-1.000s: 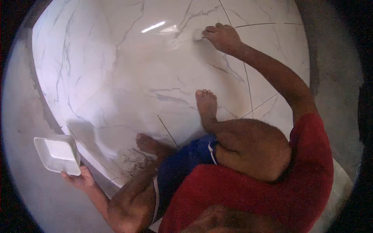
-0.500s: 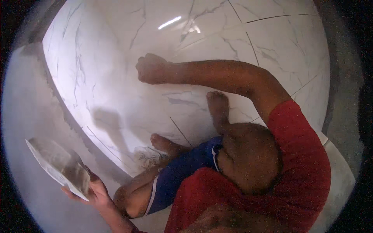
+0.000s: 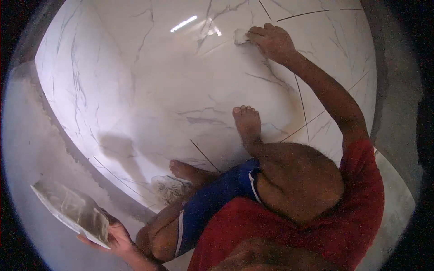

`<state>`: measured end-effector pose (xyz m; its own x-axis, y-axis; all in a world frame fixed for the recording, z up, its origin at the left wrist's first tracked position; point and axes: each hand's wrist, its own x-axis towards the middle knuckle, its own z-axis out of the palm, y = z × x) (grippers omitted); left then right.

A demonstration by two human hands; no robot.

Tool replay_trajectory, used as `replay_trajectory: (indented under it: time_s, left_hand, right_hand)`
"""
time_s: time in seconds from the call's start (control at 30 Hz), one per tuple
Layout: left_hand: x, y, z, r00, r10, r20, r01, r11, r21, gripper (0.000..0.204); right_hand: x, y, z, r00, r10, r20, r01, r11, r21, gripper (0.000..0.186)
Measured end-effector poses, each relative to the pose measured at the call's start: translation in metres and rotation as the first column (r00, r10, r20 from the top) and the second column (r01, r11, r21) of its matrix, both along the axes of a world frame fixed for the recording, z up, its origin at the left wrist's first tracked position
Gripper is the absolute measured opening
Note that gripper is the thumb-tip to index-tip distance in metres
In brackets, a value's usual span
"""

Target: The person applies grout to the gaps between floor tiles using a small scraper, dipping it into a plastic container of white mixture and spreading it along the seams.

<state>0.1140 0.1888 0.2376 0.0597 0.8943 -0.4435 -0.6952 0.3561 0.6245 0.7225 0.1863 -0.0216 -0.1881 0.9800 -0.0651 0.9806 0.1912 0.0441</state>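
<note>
My left hand (image 3: 118,237) grips the near end of a shallow white container (image 3: 74,208), which is tilted and has something greyish inside. It is held over the grey floor strip at the lower left. My right hand (image 3: 273,43) is stretched far forward, fingers closed on a small pale, flat, square-edged piece (image 3: 240,37). That piece is at the surface of the white marble-patterned tiles (image 3: 181,77), close to a dark joint line. I cannot make out exactly what kind of piece it is.
A crumpled whitish plastic bag (image 3: 166,189) lies beside my bare left foot (image 3: 181,170). My right foot (image 3: 247,122) rests on the tiles. Rough grey cement (image 3: 58,117) borders the tiles at left, and a grey band (image 3: 395,90) runs along the right.
My right hand has swung forward and right, and the pale piece now shows in its fingers. The left hand and container have shifted slightly down and right.
</note>
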Motion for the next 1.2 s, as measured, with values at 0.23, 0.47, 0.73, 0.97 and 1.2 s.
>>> replay_trajectory:
  time_s: [0.23, 0.47, 0.73, 0.97, 1.2]
  left_hand:
    - [-0.005, -0.001, 0.005, 0.986, -0.044, 0.16, 0.043, 0.999, 0.012, 0.07]
    - [0.003, 0.0, 0.004, 0.989, 0.095, 0.117, -0.097, 0.995, 0.012, 0.073]
    - [-0.012, -0.002, 0.001, 0.991, 0.104, 0.084, -0.107, 0.993, 0.044, 0.079]
    - [-0.024, -0.004, 0.01, 0.982, 0.148, 0.115, -0.155, 0.987, 0.048, 0.091]
    - [-0.029, 0.002, 0.018, 0.985, 0.168, 0.044, -0.171, 0.983, 0.061, 0.093]
  right_hand:
    - [-0.068, 0.014, -0.016, 0.954, 0.182, -0.237, -0.168, 0.983, 0.078, 0.033]
    - [-0.18, 0.087, -0.029, 0.851, 0.501, -0.153, -0.503, 0.864, 0.03, 0.015]
    - [-0.241, 0.119, -0.053, 0.743, 0.638, -0.204, -0.655, 0.755, -0.024, 0.008]
    - [-0.132, 0.097, -0.071, 0.821, 0.547, -0.165, -0.56, 0.828, -0.041, 0.023]
    - [-0.017, 0.076, -0.04, 0.947, 0.318, -0.045, -0.321, 0.926, -0.199, 0.038]
